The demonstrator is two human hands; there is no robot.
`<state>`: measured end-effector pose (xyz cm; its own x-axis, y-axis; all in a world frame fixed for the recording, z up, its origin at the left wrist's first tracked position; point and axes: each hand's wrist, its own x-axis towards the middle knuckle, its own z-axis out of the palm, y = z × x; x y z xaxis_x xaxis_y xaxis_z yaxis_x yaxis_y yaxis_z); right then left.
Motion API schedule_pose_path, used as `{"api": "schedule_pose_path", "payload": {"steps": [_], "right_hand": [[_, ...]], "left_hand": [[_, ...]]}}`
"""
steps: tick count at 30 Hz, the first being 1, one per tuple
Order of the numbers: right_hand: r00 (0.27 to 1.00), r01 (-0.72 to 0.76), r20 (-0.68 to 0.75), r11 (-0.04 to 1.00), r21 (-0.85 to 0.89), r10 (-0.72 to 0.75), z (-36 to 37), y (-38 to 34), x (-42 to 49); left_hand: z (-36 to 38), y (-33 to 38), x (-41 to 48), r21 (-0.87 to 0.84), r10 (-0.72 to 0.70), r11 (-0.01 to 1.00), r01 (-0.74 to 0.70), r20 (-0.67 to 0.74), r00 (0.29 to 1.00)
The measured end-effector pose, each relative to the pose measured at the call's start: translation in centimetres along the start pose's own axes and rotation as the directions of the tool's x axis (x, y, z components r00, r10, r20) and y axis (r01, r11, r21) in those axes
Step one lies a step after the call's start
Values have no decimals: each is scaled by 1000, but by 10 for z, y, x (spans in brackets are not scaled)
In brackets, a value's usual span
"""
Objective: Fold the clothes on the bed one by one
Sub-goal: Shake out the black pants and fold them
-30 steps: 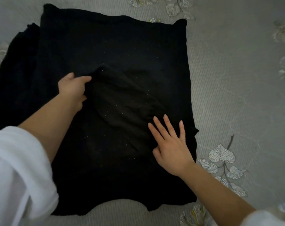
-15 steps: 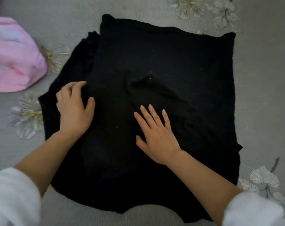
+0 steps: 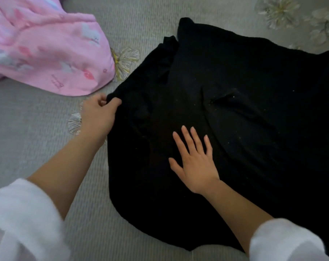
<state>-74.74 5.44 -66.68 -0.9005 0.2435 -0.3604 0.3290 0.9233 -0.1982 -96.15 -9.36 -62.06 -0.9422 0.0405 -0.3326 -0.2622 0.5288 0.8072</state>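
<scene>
The black garment (image 3: 244, 87) lies spread on the grey flower-patterned bedspread (image 3: 37, 147), filling the centre and the 3 o'clock side of the view. The left hand (image 3: 97, 117) pinches its edge at 9 o'clock with curled fingers, while the right hand (image 3: 195, 164) rests flat on its middle, fingers straight and grasping nothing. A pink printed fleece cloth (image 3: 43, 49) lies at 10 o'clock, just beside the garment.

The black garment (image 3: 235, 102) is a matt, soft-looking knit cloth flecked with pale lint. The pink garment (image 3: 46, 48) is fluffy fleece with a printed pattern. The bed (image 3: 37, 147) wears a grey, finely ribbed matt cover with flower motifs. Both sleeves (image 3: 22, 219) look like white plush cloth.
</scene>
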Motion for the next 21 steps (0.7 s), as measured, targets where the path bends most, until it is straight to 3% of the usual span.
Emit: {"api": "schedule_pose_path", "payload": {"steps": [2, 4, 6, 8, 9, 10, 12, 14, 18, 21], "right_hand": [[1000, -3, -22, 1000, 12, 3, -2, -3, -2], [999, -4, -40, 1000, 1, 4, -4, -6, -3], [1000, -7, -24, 1000, -14, 7, -7, -7, -4], [1000, 20, 16, 999, -48, -20, -10, -7, -4], [999, 28, 22, 998, -48, -27, -10, -6, -3], [1000, 25, 12, 999, -29, -25, -10, -6, -3], [1000, 17, -22, 999, 42, -16, -9, -5, -3], [999, 22, -51, 996, 87, -17, -7, -4, -4], [997, 22, -81, 993, 115, -13, -5, -4, -4], [995, 32, -95, 991, 128, -20, -4, -4, -5]], "left_hand": [[2, 17, -16, 12, 322, 947, -322, 7, 947], [9, 23, -38, -11, 508, 849, -529, 298, 808], [22, 13, -56, 136, 427, 746, -652, 653, 625], [33, 1, -63, 226, 226, 747, -625, 798, 558], [37, -2, -62, 190, 229, 800, -569, 780, 583], [41, -4, -57, 143, 283, 849, -509, 691, 666], [49, -1, -45, 154, 327, 903, -402, 364, 872], [57, 6, -31, 123, 170, 973, -195, 188, 967], [77, 26, -7, -40, -139, 987, 158, 303, 943], [82, 43, 6, -73, -261, 940, 332, 472, 842]]}}
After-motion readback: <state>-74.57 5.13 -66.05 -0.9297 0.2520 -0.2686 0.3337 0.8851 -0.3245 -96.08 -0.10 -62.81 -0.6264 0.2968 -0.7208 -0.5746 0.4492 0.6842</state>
